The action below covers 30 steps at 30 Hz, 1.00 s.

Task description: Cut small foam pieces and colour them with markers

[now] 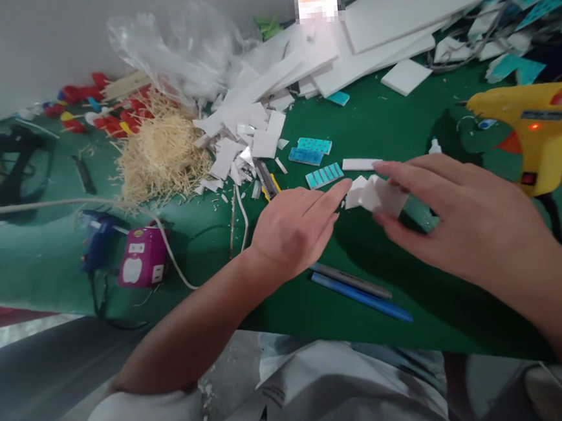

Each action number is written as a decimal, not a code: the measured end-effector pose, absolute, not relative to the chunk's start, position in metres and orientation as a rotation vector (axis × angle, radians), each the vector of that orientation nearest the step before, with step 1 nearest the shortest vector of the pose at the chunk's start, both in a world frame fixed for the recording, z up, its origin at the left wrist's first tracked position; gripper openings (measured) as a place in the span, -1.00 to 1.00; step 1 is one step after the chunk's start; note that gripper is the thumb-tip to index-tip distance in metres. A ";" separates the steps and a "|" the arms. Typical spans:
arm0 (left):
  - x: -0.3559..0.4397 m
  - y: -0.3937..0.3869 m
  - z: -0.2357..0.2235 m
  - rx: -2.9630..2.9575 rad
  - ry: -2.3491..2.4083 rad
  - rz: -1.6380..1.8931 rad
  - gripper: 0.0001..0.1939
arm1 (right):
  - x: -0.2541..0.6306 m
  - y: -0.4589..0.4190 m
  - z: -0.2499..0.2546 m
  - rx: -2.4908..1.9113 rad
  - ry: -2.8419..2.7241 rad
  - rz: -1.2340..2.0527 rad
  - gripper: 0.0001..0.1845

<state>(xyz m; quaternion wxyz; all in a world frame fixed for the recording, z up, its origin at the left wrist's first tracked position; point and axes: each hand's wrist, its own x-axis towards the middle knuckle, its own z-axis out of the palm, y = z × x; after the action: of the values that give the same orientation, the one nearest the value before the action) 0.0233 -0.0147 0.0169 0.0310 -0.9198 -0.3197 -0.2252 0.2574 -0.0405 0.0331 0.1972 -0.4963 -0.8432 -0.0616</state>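
A person's left arm [193,324] stretches diagonally forward, the left hand [295,230] turned back upward with its index finger extended, as the right forearm [554,286] angles inward, the right hand [470,212] arched, its thumb and forefinger curved and parted.

The bare right hand [460,203] pinches an angular white board piece [382,196]; left of it is the bare left hand [297,229].

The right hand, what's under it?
Between thumb and fingers of the right hand, a white piece and something pale teal show. The palm hides whatever lies beneath it.
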 end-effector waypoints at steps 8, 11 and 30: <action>-0.005 -0.013 0.032 -2.509 -1.443 -0.751 -0.75 | 0.252 -0.038 0.023 -0.992 -2.508 0.154 -0.62; -0.014 -0.011 0.032 -2.496 -1.650 -0.665 -0.72 | 0.254 -0.034 0.016 -0.961 -2.514 0.125 -0.65; -0.001 -0.022 0.034 -2.353 -1.946 0.129 -0.28 | 0.254 -0.038 0.019 -0.986 -2.651 0.193 -0.59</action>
<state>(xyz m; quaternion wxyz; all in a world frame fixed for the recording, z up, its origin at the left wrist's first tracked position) -0.0009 -0.0223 0.0336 0.0427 -0.7692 -0.6362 0.0423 0.2544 -0.0376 0.0185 0.1526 -0.3438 -0.9241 0.0674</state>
